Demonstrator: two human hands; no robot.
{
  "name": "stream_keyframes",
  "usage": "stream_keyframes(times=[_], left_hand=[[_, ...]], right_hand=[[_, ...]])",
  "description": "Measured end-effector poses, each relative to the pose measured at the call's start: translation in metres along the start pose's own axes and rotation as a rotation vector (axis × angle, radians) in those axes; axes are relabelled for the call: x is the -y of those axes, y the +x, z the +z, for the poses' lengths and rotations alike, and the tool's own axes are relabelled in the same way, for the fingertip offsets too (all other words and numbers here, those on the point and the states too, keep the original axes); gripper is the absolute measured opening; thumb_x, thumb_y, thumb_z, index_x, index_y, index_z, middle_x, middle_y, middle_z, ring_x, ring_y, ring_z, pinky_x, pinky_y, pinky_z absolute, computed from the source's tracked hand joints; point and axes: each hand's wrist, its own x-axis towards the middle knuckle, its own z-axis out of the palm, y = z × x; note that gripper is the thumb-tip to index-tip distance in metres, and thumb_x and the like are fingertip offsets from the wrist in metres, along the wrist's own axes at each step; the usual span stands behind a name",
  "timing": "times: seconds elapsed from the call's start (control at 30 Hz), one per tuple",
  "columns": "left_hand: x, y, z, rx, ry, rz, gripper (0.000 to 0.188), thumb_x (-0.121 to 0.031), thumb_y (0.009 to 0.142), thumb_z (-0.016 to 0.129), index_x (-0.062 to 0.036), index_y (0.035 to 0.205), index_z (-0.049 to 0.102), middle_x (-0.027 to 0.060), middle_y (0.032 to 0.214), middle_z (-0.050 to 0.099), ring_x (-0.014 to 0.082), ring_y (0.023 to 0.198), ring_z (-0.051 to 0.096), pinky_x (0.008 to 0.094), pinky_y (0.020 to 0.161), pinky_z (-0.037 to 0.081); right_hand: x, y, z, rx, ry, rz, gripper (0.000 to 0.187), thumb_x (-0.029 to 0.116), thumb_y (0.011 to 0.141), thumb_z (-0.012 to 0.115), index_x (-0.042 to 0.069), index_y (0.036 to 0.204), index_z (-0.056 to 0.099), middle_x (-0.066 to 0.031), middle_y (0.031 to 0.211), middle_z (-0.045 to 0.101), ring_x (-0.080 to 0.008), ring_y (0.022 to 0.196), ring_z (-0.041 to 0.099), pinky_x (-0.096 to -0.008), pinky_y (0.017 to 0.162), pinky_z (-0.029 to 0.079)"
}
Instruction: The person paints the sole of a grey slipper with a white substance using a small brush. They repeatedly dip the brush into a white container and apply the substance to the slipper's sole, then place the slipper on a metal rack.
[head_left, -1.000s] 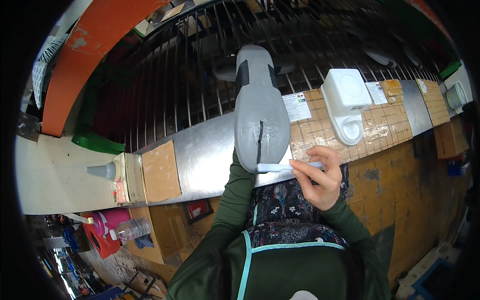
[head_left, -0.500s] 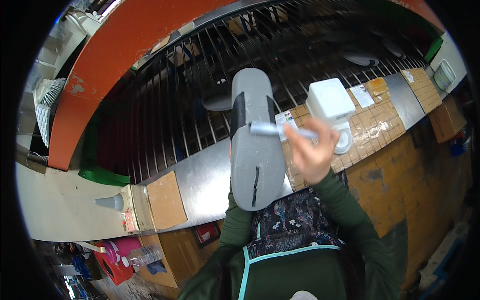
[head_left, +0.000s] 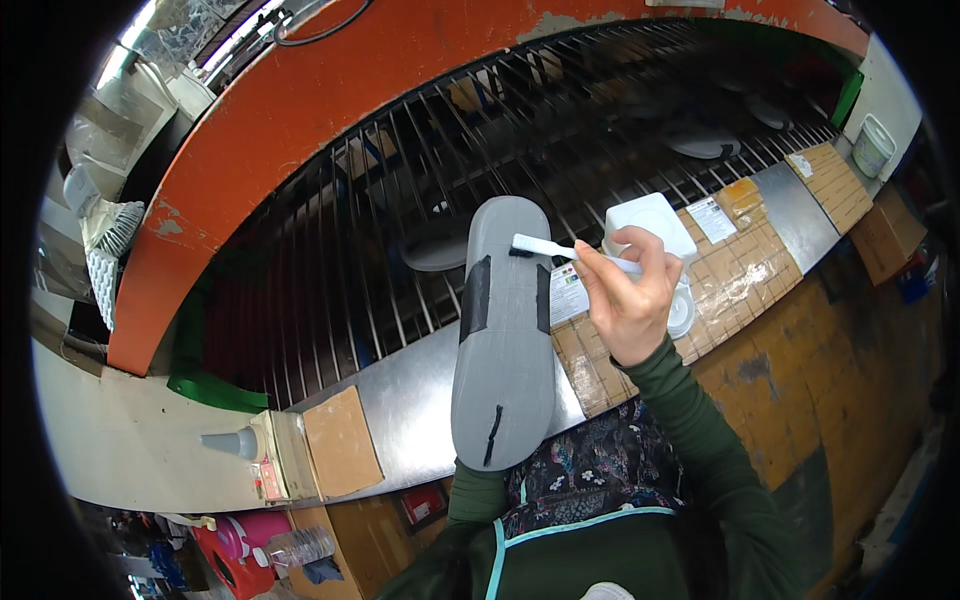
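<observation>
A long grey shoe sole [head_left: 505, 365], rounded at both ends, is held up with its broad face toward me. Black patches run along both side edges of its middle, and a thin dark streak marks its near end. My left hand is hidden behind the sole and holds it from beneath; only the left sleeve [head_left: 478, 492] shows. My right hand [head_left: 632, 305] is closed on the handle of a white brush [head_left: 545, 246]. Its dark bristles touch the sole's far part, with a small black mark there. Right behind that hand stands a white plastic container [head_left: 652, 222].
Beyond the sole runs a conveyor of metal rods [head_left: 390, 215] carrying several grey soles [head_left: 703, 143] under an orange hood [head_left: 300, 110]. A taped cardboard sheet [head_left: 745, 262] covers the ledge at right. A brown board [head_left: 342, 440] lies at left. A clear bottle [head_left: 298, 548] is lower left.
The brush has moved from beside the sole's middle to its far part and now touches it. The sole sits lower in view, and the whole scene has shifted slightly.
</observation>
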Motion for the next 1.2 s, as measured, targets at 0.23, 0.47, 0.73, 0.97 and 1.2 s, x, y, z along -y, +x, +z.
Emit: stream_keyframes(times=[0.23, 0.47, 0.73, 0.97, 1.2], left_hand=[[-0.002, -0.002, -0.004, -0.022, 0.015, 0.003, 0.045, -0.032, 0.090, 0.064, -0.0030, 0.121, 0.050, 0.0096, 0.105, 0.063, 0.0195, 0.094, 0.063, 0.0355, 0.084, 0.053], [-0.001, -0.006, -0.006, -0.045, 0.006, -0.015, 0.039, -0.030, 0.091, 0.063, -0.0030, 0.118, 0.052, 0.0091, 0.103, 0.063, 0.0194, 0.093, 0.062, 0.0357, 0.084, 0.052], [0.001, -0.007, -0.006, -0.069, -0.012, -0.024, 0.033, -0.027, 0.092, 0.061, -0.0029, 0.114, 0.054, 0.0085, 0.100, 0.063, 0.0194, 0.092, 0.062, 0.0360, 0.084, 0.051], [-0.020, 0.004, -0.009, -0.130, -0.022, 0.056, 0.028, -0.025, 0.093, 0.060, -0.0028, 0.110, 0.056, 0.0080, 0.097, 0.063, 0.0194, 0.091, 0.061, 0.0363, 0.084, 0.050], [-0.130, 0.083, -0.138, -0.533, 0.110, 0.676, 0.023, -0.022, 0.094, 0.058, -0.0028, 0.107, 0.057, 0.0075, 0.095, 0.063, 0.0194, 0.090, 0.061, 0.0366, 0.084, 0.049]], right_hand=[[0.030, -0.011, -0.010, 0.050, 0.183, -0.216, 0.035, 0.010, 0.070, 0.078, 0.015, 0.105, 0.076, -0.0066, 0.098, 0.060, -0.0167, 0.084, 0.055, -0.0330, 0.075, 0.030], [0.028, 0.000, -0.004, 0.008, -0.084, -0.210, 0.035, 0.008, 0.070, 0.076, 0.014, 0.104, 0.076, -0.0062, 0.097, 0.059, -0.0160, 0.080, 0.054, -0.0330, 0.074, 0.028], [0.000, -0.009, -0.010, 0.073, 0.038, -0.094, 0.033, 0.008, 0.070, 0.075, 0.013, 0.103, 0.075, -0.0061, 0.098, 0.061, -0.0150, 0.081, 0.055, -0.0339, 0.073, 0.028], [0.021, -0.065, -0.022, 0.329, 0.470, 0.161, 0.026, 0.007, 0.075, 0.075, 0.008, 0.101, 0.075, -0.0064, 0.097, 0.059, -0.0157, 0.085, 0.055, -0.0335, 0.075, 0.036], [-0.033, -0.121, 0.006, 0.573, 2.068, 1.037, 0.015, 0.018, 0.093, 0.061, 0.009, 0.106, 0.060, -0.0048, 0.099, 0.051, -0.0148, 0.076, 0.046, -0.0331, 0.074, 0.037]])
